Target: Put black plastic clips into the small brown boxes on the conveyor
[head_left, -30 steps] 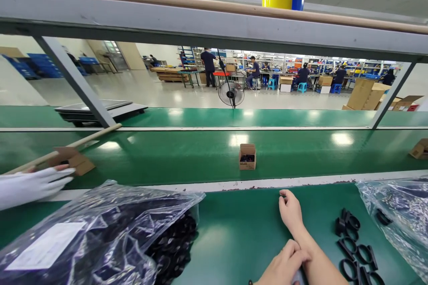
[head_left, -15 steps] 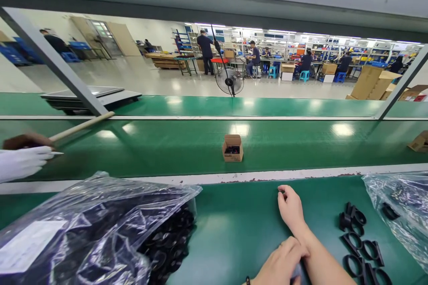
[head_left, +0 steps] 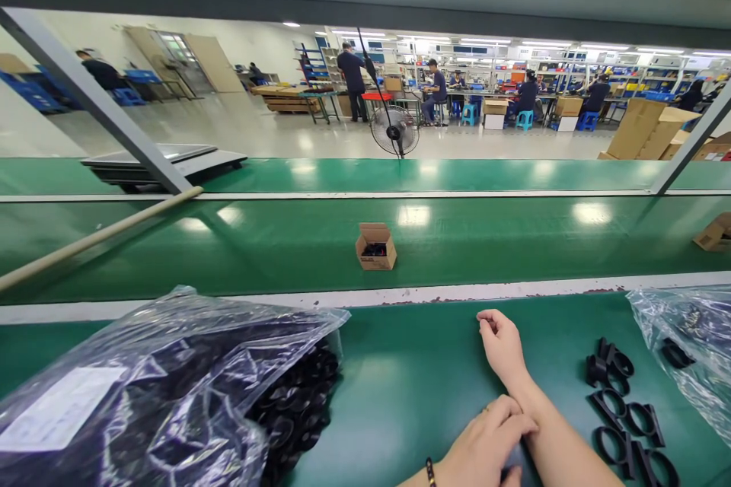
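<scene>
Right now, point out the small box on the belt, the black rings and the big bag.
box (head_left: 375,246): head view, on its front wall.
rings (head_left: 627,418): head view, on a ring in the middle of the pile.
bag (head_left: 171,388): head view, on its clear top film.

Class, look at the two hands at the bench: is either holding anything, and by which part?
Neither visibly holds anything. The right hand rests loosely curled on the bench; the left hand lies on the right forearm.

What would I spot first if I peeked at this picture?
A big shiny plastic bag stuffed with black rings lies at the front left. In the middle, a small open cardboard box sits alone on the green belt. Down front, the left hand rests on the right forearm.
</scene>
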The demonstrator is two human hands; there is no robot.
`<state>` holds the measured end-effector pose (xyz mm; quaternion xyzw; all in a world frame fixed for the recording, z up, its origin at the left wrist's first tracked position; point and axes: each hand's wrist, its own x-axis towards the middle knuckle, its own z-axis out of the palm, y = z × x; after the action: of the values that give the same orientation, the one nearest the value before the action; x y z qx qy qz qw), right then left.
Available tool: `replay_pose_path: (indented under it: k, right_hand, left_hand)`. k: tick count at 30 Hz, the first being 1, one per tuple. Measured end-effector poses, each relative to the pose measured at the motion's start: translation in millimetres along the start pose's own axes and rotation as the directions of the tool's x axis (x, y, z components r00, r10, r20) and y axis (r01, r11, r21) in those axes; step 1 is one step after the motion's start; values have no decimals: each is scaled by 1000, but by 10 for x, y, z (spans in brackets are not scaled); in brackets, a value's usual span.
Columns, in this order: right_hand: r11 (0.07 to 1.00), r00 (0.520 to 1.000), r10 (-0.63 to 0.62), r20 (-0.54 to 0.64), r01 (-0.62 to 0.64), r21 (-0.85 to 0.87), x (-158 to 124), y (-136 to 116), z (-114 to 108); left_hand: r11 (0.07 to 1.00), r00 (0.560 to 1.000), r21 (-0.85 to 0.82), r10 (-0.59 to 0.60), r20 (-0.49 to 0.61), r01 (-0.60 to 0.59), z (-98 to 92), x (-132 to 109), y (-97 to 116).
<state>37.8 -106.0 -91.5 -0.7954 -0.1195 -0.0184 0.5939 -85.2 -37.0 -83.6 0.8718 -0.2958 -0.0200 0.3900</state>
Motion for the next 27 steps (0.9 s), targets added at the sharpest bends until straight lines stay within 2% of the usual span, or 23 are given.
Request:
replay_pose_path:
  k: [4,7,10,16,21,27]
  right_hand:
    - [999,1000,14,12,-14,45,5,-17,5]
    - [998,1000,25,14,-26,55,-3,-30,14]
    - [998,999,26,28,-28,58,-25,-44,26]
    - [998,999,31,45,-33,43,-76,-79,57]
    - [999,1000,10,25,-9,-54,-110,-113,82]
    - [986,997,-65,28,69,-154,-130,-137,102]
  left_hand:
    - [998,999,56,16,-46,-14,73,-2,-25]
    - [1000,994,30,11,-112,-7,5,-7,42]
    - [997,980,47,67,-187,-59,-69,-1,111]
    - [988,949,126,120,-293,-86,-28,33,129]
    - [989,917,145,44,-396,16,-17,57,178]
    - [940,894,301,-10,-449,162,62,66,171]
